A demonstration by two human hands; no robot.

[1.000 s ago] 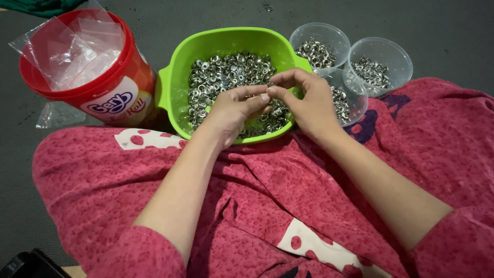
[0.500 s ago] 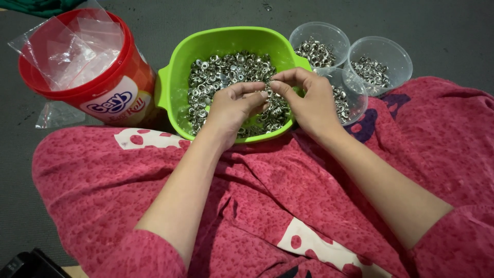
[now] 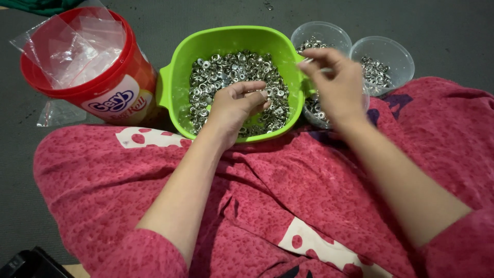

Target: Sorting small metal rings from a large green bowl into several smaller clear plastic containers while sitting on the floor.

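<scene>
Hands observed over a lap covered in pink-red patterned cloth [image 3: 288, 201], the person seated on a grey floor [image 3: 442, 20].

Left hand [image 3: 234, 105] rests in the lime green bowl [image 3: 177, 77], palm turned partly upward, fingers curled loosely and apart; it lies on the mass of small silver metal rings [image 3: 226, 69] that fills the bowl. Whether any ring sits in that hand cannot be told.

Right hand [image 3: 334, 82] is raised over the bowl's right rim, blurred by motion. Its thumb and forefinger are pinched together at the tips, and a pale sliver shows there, too blurred to identify.

Three clear plastic cups stand just right of the bowl, each holding more silver rings: a rear cup [image 3: 319, 36] touching the bowl's rim, a far-right cup [image 3: 386, 56] beside it, and a near cup [image 3: 314, 110] largely hidden under the right hand.

Left of the bowl, close to its handle, a red plastic tub [image 3: 110, 98] with a white label stands, clear plastic bags [image 3: 77, 44] stuffed in its mouth. One more clear bag [image 3: 56, 113] lies flat on the floor beside the tub. A black object [image 3: 28, 263] shows at the lower left corner, kind unclear.
</scene>
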